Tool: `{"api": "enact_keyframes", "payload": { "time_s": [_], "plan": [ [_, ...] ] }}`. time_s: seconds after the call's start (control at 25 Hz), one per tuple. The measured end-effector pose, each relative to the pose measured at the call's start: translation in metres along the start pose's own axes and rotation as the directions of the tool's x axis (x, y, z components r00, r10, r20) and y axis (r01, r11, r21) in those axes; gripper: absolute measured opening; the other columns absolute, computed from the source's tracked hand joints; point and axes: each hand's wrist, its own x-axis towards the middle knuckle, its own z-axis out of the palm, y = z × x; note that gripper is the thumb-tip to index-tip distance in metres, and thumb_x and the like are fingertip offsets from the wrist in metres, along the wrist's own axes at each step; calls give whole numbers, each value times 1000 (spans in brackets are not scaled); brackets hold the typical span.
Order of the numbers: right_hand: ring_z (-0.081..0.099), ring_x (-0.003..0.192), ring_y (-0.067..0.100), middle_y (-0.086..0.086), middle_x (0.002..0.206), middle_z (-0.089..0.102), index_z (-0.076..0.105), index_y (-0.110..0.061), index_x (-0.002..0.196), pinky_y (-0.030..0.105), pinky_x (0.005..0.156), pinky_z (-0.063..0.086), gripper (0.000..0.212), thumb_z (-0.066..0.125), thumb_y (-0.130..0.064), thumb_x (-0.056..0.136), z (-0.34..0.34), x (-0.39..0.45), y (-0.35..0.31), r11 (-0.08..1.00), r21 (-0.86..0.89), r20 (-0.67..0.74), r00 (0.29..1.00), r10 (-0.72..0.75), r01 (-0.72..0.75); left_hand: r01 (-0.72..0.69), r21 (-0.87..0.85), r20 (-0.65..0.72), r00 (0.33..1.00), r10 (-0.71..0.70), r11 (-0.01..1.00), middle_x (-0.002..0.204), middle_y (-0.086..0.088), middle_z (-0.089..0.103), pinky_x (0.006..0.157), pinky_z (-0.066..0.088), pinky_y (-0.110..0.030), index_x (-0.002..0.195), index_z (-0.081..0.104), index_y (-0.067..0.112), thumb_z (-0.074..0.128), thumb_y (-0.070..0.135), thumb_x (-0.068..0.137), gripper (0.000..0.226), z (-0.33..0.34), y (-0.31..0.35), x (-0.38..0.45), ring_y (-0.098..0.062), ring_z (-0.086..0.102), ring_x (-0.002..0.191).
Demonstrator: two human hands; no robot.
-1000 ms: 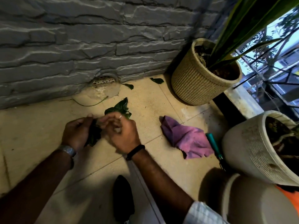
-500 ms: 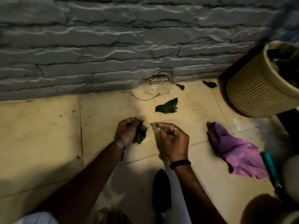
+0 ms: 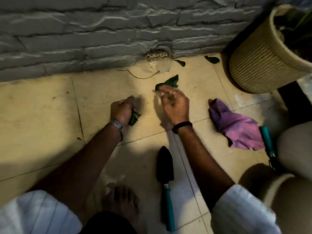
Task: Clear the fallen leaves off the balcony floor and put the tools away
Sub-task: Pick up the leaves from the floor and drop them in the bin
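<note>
Large leaf (image 3: 168, 82) on floor (image 3: 50, 107) just beyond right hand (image 3: 175, 105), long axis slanting toward wall; right hand far nearer, fingers spread loose, empty. Left hand (image 3: 121, 110) clutching gathered leaves (image 3: 134, 117), set further back.

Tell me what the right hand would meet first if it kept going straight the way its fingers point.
The right hand points toward the wall, and the large green leaf on the floor lies just past its fingertips, so it would likely meet that first. Whether the fingers already touch it is unclear.
</note>
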Motion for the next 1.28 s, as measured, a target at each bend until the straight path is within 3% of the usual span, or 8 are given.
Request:
{"api": "enact_keyframes", "payload": {
  "time_s": [0.2,0.4,0.56,0.72,0.92,1.04,1.16,1.28],
  "plan": [
    [56,116,33,8,130,64,68,-22,124,37,101,43,39,56,-14,88,5,48,61,819,-536,210,972,-104,203,-1,32,96,995,-2,999,40,6,53,39,38,-14,58,58,10,65,26,97,43,4,-1,-19,-7,44,32],
    [65,91,16,1,97,71,76,-18,101,32,87,54,17,66,-19,87,20,26,1,987,-149,61,997,-44,53,-2,-95,124,992,14,995,51,-2,63,43,46,-19,69,64,6,58,20,101,36,-4,-2,-12,-12,57,42],
    [66,95,12,-4,102,75,78,-21,104,26,87,52,19,71,-17,87,44,-45,-26,979,-54,257,950,-175,195,-61,-22,40,997,62,998,77,0,69,69,50,-22,84,73,15,52,27,104,31,-1,-10,0,-13,63,72],
    [62,94,4,-5,99,75,79,-20,104,16,83,48,19,66,-29,95,34,-49,-21,998,1,195,979,-59,59,-17,11,18,1000,17,1000,66,4,66,59,48,-16,71,70,15,59,39,99,38,3,-16,-2,-9,59,65],
    [57,115,15,-2,118,68,75,-16,111,29,100,45,32,53,-18,88,25,-57,-23,969,-34,397,893,-212,246,-129,12,61,990,128,992,58,4,59,56,44,-21,65,65,14,65,36,96,39,10,-17,-7,-7,52,54],
    [59,95,-12,-9,100,71,73,-26,95,3,85,41,22,59,-10,91,-3,6,-23,997,74,142,990,-24,13,-188,100,31,982,186,977,61,-1,59,46,43,-16,70,68,6,63,31,98,38,10,-9,-5,-2,51,47],
    [63,105,11,6,115,70,71,-15,111,7,88,40,21,58,-17,95,-15,114,21,966,-243,-39,996,78,-85,-183,103,116,978,171,978,62,1,59,45,44,-15,72,64,6,63,26,99,33,13,-6,-9,1,52,45],
    [60,109,30,12,116,67,67,-10,114,33,98,44,30,45,-24,98,-8,158,68,796,-599,148,989,11,81,-184,98,206,965,161,978,84,2,71,61,57,-25,93,74,5,64,23,98,21,17,-16,-11,-11,67,71]
  ]
}}
